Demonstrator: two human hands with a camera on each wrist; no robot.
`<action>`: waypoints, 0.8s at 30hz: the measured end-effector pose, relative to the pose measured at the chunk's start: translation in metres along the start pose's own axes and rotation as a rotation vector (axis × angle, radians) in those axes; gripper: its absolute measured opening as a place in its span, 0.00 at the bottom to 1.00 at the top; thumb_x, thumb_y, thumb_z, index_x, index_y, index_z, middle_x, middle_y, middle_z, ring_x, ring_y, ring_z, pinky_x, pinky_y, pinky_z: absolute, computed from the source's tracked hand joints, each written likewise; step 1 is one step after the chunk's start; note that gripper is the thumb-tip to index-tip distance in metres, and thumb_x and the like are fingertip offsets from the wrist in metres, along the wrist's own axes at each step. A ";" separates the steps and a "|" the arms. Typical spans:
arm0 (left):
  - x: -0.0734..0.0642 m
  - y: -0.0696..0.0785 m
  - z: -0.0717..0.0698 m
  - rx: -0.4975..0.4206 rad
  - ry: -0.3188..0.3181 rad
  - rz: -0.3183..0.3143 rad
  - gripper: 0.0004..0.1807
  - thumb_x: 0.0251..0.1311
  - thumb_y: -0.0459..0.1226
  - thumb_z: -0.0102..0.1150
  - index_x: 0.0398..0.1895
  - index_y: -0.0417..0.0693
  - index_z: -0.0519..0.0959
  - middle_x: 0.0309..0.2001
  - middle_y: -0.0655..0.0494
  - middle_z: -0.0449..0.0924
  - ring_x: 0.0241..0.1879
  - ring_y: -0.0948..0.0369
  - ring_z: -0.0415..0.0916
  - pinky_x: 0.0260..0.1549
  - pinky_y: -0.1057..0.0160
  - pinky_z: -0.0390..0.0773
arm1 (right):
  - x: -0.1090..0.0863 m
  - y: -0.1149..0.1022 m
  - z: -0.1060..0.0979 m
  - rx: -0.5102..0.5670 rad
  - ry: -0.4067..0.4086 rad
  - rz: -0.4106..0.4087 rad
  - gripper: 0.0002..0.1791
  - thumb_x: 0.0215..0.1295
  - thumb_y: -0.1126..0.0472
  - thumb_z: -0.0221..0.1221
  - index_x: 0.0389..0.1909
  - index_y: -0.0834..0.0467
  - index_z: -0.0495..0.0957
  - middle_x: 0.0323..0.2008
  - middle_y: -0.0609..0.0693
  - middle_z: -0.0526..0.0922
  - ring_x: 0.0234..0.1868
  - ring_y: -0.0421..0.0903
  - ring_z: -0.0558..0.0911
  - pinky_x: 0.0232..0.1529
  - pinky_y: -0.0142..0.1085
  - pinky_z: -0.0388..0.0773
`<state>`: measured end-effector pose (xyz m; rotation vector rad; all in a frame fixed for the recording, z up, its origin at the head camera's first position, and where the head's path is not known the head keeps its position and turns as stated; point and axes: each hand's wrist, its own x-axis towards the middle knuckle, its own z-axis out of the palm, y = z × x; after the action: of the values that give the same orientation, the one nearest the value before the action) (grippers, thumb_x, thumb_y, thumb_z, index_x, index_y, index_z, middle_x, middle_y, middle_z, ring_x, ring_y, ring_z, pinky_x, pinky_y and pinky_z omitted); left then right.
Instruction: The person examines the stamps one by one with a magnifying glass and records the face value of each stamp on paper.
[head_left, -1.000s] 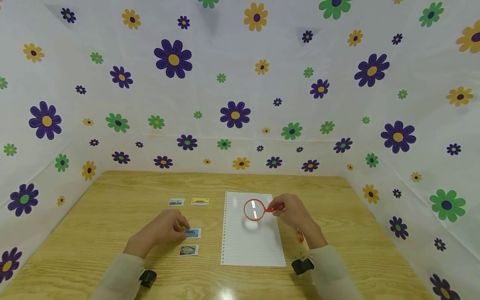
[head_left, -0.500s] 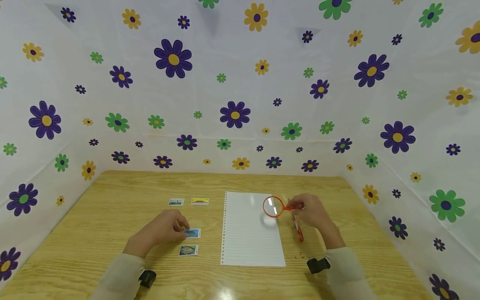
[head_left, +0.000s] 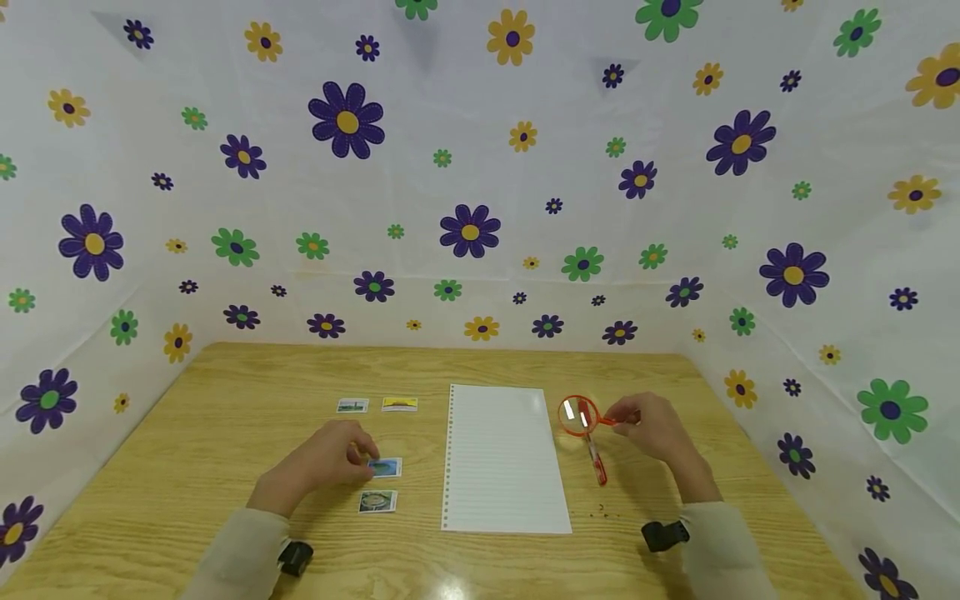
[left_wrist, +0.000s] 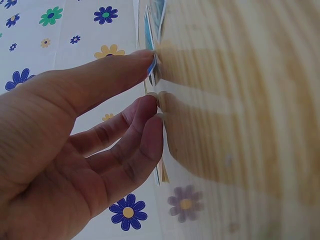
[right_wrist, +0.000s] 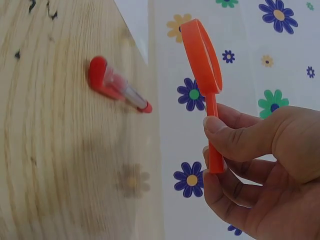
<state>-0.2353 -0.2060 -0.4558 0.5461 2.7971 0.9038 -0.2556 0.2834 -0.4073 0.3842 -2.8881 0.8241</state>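
My right hand (head_left: 652, 425) pinches the handle of a red-orange magnifying glass (right_wrist: 197, 57) between thumb and fingers. In the head view its round lens overlaps the far end of a red pen (head_left: 596, 462) with a clear barrel, lying on the table. My left hand (head_left: 324, 458) rests at the left end of a small blue picture card (head_left: 387, 467), loosely bent. In the left wrist view the thumb (left_wrist: 142, 57) touches the card's edge, while the other fingertips meet the tabletop. Just nearer lies a card with a round oval picture (head_left: 377, 501).
Two more small cards lie farther back, a green one (head_left: 352, 406) and a yellow one (head_left: 400, 404). Between the hands is a lined, hole-punched paper sheet (head_left: 502, 467). Dark specks (head_left: 601, 508) dot the wooden table (head_left: 225, 417) near the pen. Flower-printed cloth (head_left: 420, 183) encloses three sides.
My right hand has carried the magnifying glass rightward, from over the paper sheet to over the pen's far end. The left hand and the cards have stayed put.
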 end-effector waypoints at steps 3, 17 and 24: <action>0.000 0.000 0.000 -0.004 0.004 -0.017 0.07 0.55 0.34 0.76 0.37 0.50 0.89 0.39 0.57 0.81 0.38 0.62 0.81 0.40 0.59 0.86 | -0.001 0.009 -0.002 -0.005 0.002 0.018 0.05 0.62 0.72 0.66 0.38 0.64 0.88 0.37 0.59 0.89 0.36 0.50 0.83 0.37 0.42 0.82; 0.000 -0.001 0.000 0.002 0.002 0.014 0.07 0.56 0.34 0.76 0.38 0.49 0.89 0.40 0.56 0.81 0.38 0.62 0.81 0.38 0.61 0.86 | -0.007 0.034 -0.008 -0.012 -0.005 0.083 0.05 0.64 0.73 0.65 0.39 0.67 0.86 0.39 0.64 0.88 0.39 0.55 0.86 0.43 0.52 0.86; 0.000 0.001 -0.001 0.002 0.004 0.017 0.07 0.56 0.34 0.76 0.37 0.49 0.89 0.40 0.56 0.82 0.38 0.62 0.81 0.38 0.61 0.86 | -0.010 0.048 -0.013 -0.020 -0.008 0.122 0.06 0.64 0.73 0.65 0.40 0.68 0.86 0.40 0.65 0.88 0.40 0.56 0.85 0.44 0.52 0.85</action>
<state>-0.2349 -0.2056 -0.4544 0.5693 2.8011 0.9060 -0.2590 0.3321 -0.4219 0.2118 -2.9491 0.8126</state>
